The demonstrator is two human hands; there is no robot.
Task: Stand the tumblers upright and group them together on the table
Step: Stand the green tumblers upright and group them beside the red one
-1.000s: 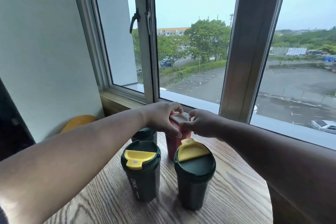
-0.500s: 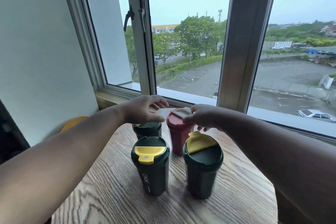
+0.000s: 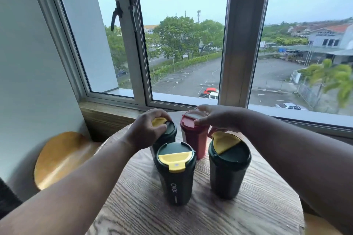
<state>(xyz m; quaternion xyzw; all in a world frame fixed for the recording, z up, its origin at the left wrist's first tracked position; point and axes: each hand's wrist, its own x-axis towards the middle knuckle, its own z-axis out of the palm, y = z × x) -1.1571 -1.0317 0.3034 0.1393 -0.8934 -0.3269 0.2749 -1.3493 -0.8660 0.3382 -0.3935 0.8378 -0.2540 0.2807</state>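
Mid-frame on the round wooden table (image 3: 248, 215), four tumblers stood upright in a tight bunch, left hand (image 3: 147, 129) gripped the back green tumbler (image 3: 169, 133) by its lid, right hand (image 3: 219, 120) loosely curled, fingertips on the red tumbler (image 3: 193, 139), two green ones up front.

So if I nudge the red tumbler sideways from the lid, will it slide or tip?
The red tumbler is tall and narrower at its base, so a push at the lid probably tips it; push low. The grained wooden table may resist sliding. Its hard-looking body should stay stiff. The right hand rests on its lid.
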